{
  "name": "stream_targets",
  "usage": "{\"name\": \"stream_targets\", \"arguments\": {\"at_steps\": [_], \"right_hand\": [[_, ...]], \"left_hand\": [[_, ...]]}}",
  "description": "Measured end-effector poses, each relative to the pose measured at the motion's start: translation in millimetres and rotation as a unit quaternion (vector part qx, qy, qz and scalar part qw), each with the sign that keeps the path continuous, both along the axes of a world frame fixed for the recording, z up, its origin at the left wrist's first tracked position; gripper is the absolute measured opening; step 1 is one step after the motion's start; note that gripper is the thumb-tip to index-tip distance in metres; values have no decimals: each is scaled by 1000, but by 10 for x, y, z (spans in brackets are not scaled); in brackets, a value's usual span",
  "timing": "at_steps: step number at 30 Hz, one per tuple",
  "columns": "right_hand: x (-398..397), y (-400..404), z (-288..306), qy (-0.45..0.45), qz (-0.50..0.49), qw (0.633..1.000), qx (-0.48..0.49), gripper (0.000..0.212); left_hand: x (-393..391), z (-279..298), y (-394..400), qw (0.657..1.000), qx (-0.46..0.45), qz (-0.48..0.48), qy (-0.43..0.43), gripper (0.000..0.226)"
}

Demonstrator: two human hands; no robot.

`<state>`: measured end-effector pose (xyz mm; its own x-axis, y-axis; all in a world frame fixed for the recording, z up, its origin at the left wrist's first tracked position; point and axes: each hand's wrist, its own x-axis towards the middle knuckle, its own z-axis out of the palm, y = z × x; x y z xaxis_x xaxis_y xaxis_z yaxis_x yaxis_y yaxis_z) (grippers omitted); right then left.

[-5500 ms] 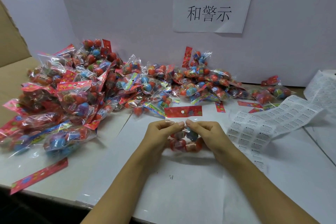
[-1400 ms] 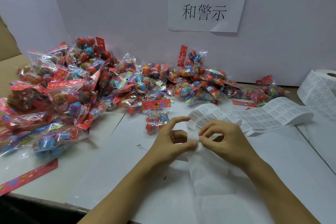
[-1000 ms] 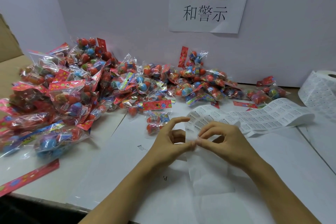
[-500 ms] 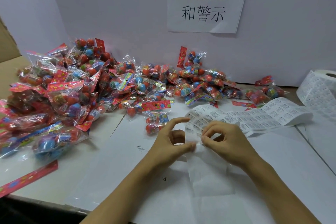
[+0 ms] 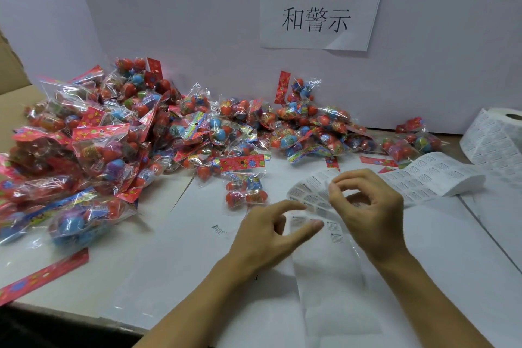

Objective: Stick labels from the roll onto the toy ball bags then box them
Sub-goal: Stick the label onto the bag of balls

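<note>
The label strip [image 5: 423, 178] runs from the label roll [image 5: 500, 133] at the right edge to my hands, and its bare backing [image 5: 330, 277] trails toward me. My left hand [image 5: 268, 234] holds the strip down, thumb on top, index finger lifted. Just above the strip, my right hand [image 5: 370, 206] pinches a small label between thumb and index tip. One toy ball bag [image 5: 244, 182] with a red header lies flat just beyond my left hand. No box is in view.
A large pile of toy ball bags [image 5: 107, 138] fills the left and back of the white table [image 5: 169, 248], reaching toward the middle bags [image 5: 308, 127]. A loose red header card [image 5: 42, 277] lies at the front left. A white board with a paper sign [image 5: 322, 3] stands behind.
The bag I held earlier now lies on the table. My right hand has pulled up and away from the strip, still pinching. My left index finger has lifted off the strip.
</note>
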<state>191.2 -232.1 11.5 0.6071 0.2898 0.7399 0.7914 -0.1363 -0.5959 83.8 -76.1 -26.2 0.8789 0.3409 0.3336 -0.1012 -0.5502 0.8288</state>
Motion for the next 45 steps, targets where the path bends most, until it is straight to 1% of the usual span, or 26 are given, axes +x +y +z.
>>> {"name": "stream_targets", "arguments": {"at_steps": [1,3,5,7,9,10,12,15,20,23,25,28,29,31,32,33,34,35,36,37,38,39,40,41,42,45], "right_hand": [[-14,13,-13,-4,7,1000,-9,11],[-37,34,-37,-7,27,999,-27,9],[-66,61,-64,-13,47,997,-54,10],[-84,77,-92,-31,64,994,-86,11],[-85,86,-104,-51,80,990,-105,11],[-88,90,-107,-53,86,989,-108,9],[-100,102,-114,-56,91,988,-110,7],[-101,115,-136,-50,96,988,-111,9],[-100,106,-128,-20,115,984,-133,18],[-135,97,-88,-10,130,985,-113,22],[-146,99,-66,32,122,987,-100,26],[-135,97,-51,112,110,982,-109,40],[-128,97,-59,123,109,979,-119,37],[-113,100,-78,117,109,979,-126,14],[-113,102,-81,109,109,980,-124,8],[-107,107,-86,105,111,982,-112,9],[-99,113,-87,110,113,983,-91,9],[-90,117,-83,124,114,984,-62,9],[-82,115,-78,145,115,982,-34,8],[-75,110,-73,168,115,979,-15,8],[-75,106,-67,188,115,975,-5,13],[-81,107,-58,205,114,972,-1,22],[-89,107,-54,221,118,968,2,33],[-100,110,-51,234,126,964,5,44],[-109,117,-51,240,135,961,5,53],[-119,136,-66,233,150,961,-3,74]], "left_hand": [[6,19,15,999,-10,22,-26,53],[13,71,50,994,-92,17,-55,51],[17,118,66,981,-188,-16,-32,48],[25,134,51,970,-238,-45,-11,50],[22,138,27,962,-263,-73,-14,51],[17,148,19,958,-274,-85,-17,48],[4,162,26,952,-287,-104,-21,35],[-3,163,37,951,-287,-109,-27,20],[4,157,32,949,-297,-99,-44,15],[24,145,52,938,-332,-81,-58,14],[35,129,70,931,-348,-77,-72,16],[33,97,81,944,-312,-79,-76,18],[33,86,79,948,-300,-77,-74,17],[36,74,74,954,-282,-75,-68,18],[40,69,67,957,-274,-76,-65,22],[51,62,58,962,-257,-63,-66,26],[65,50,62,973,-219,-23,-71,30],[88,34,77,982,-163,46,-82,33],[110,15,106,981,-98,137,-95,36],[123,6,150,968,-34,229,-97,41],[124,0,206,950,16,304,-71,48],[129,-9,266,934,42,354,-12,61],[135,-22,327,922,46,379,58,72],[143,-32,369,913,38,387,119,79],[149,-43,398,908,35,386,159,81],[174,-67,416,905,67,366,207,78]]}}
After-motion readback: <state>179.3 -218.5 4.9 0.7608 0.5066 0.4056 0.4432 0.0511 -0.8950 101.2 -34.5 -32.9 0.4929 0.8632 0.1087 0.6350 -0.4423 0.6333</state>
